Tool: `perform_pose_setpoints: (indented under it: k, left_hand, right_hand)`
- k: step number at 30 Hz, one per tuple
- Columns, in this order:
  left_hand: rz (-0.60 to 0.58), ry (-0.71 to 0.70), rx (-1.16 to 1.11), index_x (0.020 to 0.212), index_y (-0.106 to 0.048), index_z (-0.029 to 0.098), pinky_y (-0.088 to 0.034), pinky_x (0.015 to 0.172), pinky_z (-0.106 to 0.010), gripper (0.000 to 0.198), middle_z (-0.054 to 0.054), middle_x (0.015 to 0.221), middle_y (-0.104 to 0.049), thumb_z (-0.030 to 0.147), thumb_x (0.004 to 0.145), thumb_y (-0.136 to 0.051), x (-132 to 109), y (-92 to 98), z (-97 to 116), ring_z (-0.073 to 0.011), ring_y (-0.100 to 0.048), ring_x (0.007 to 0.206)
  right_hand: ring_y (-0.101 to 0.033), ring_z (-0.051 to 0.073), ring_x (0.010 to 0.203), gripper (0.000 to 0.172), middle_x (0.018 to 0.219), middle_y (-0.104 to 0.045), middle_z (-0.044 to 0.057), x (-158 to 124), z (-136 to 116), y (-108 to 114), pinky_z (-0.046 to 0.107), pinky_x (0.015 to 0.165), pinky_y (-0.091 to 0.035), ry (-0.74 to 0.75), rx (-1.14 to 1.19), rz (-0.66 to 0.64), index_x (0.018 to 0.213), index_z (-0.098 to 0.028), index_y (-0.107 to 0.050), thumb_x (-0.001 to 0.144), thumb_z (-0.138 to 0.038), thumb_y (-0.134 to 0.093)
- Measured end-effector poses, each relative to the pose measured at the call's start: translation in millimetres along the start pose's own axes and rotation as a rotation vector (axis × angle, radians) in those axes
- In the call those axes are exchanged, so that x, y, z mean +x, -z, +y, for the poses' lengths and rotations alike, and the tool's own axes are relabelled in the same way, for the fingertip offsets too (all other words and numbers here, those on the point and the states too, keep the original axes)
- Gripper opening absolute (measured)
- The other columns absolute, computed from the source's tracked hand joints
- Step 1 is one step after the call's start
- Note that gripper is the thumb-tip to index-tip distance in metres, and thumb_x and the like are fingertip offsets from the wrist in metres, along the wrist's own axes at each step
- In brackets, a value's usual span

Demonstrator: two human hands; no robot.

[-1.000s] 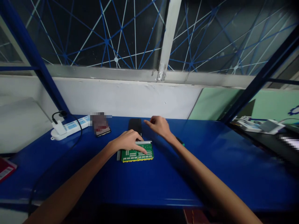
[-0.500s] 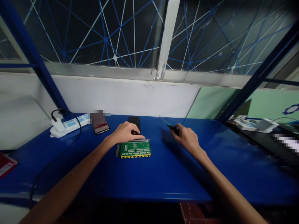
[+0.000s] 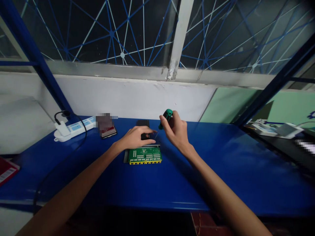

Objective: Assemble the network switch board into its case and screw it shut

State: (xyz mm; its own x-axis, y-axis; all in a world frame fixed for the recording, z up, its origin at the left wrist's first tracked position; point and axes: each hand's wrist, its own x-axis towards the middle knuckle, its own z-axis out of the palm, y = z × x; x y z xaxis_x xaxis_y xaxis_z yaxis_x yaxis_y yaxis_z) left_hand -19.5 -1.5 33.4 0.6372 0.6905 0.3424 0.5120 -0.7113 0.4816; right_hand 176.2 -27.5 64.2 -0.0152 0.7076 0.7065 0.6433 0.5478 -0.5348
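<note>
My right hand [image 3: 177,132] is closed around a screwdriver [image 3: 167,114] with a green and black handle. Its thin shaft slants down and left, and the tip is near my left fingertips. My left hand [image 3: 135,137] has thumb and index finger apart, just behind a green circuit board [image 3: 145,153] with a yellow strip along its front. The board sits in a grey metal tray [image 3: 126,156]. A black flat object [image 3: 142,123] lies behind my left hand, partly covered by it. Whether my left fingers touch the tray's rear edge, I cannot tell.
On the blue table [image 3: 187,183], a white power strip [image 3: 81,125] with a black cable stands at the back left, beside a phone-like object [image 3: 108,131]. A red item [image 3: 7,171] lies at the left edge. White devices [image 3: 286,130] sit at the right.
My right hand has moved left and turned the screwdriver from pointing away to pointing down, beside my left hand. My left thumb and index finger have spread further apart.
</note>
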Motion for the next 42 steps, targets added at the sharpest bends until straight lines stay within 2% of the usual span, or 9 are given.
perform_pose_setpoints:
  k: [4,11,16,23,33,42]
  left_hand:
    - [-0.057,-0.03,-0.034,0.103,-0.072,0.018,-0.045,0.067,-0.027,0.024,-0.006,0.099,-0.071,0.033,0.091,-0.058,1,-13.5,7,-0.015,-0.062,0.077]
    - [-0.082,-0.062,-0.083,0.095,-0.075,0.018,-0.044,0.069,-0.027,0.02,-0.004,0.093,-0.072,0.026,0.091,-0.056,2,-27.3,-4,-0.0149,-0.063,0.079]
    - [-0.111,-0.047,-0.086,0.095,-0.075,0.019,-0.045,0.07,-0.028,0.022,-0.006,0.095,-0.071,0.029,0.091,-0.056,2,-27.1,-6,-0.0162,-0.063,0.082]
    - [-0.122,-0.087,-0.097,0.097,-0.075,0.019,-0.048,0.084,-0.033,0.022,-0.007,0.098,-0.07,0.028,0.091,-0.057,2,-25.9,-5,-0.0188,-0.064,0.092]
    - [-0.116,-0.106,-0.106,0.096,-0.075,0.017,-0.048,0.086,-0.033,0.021,-0.008,0.096,-0.071,0.028,0.091,-0.059,2,-24.5,-3,-0.0196,-0.065,0.093]
    - [-0.127,-0.103,-0.112,0.094,-0.075,0.017,-0.048,0.085,-0.033,0.022,-0.009,0.096,-0.071,0.029,0.09,-0.057,3,-23.5,-1,-0.0195,-0.065,0.093]
  right_hand:
    - [-0.053,0.014,0.047,0.025,0.054,-0.055,-0.002,-11,3,0,0.029,0.049,-0.038,-0.01,0.016,-0.108,0.083,-0.024,-0.04,0.094,-0.045,-0.048]
    - [-0.051,0.013,0.044,0.026,0.053,-0.055,-0.003,-8,5,0,0.029,0.05,-0.036,0.004,0.043,-0.174,0.082,-0.025,-0.035,0.095,-0.044,-0.048]
    - [-0.052,0.014,0.048,0.026,0.054,-0.055,-0.002,-9,5,-1,0.03,0.052,-0.036,-0.009,-0.001,-0.186,0.083,-0.025,-0.039,0.095,-0.047,-0.047]
    - [-0.049,0.013,0.048,0.028,0.056,-0.054,-0.003,-8,5,-2,0.029,0.051,-0.034,-0.016,-0.008,-0.213,0.084,-0.024,-0.041,0.095,-0.049,-0.046]
    - [-0.043,0.012,0.047,0.027,0.053,-0.048,-0.005,-9,6,-1,0.029,0.051,-0.034,0.007,0.024,-0.225,0.083,-0.025,-0.04,0.095,-0.048,-0.047]
    - [-0.045,0.012,0.048,0.029,0.055,-0.051,-0.004,-8,6,0,0.029,0.051,-0.036,-0.008,0.019,-0.251,0.084,-0.024,-0.042,0.094,-0.052,-0.046]
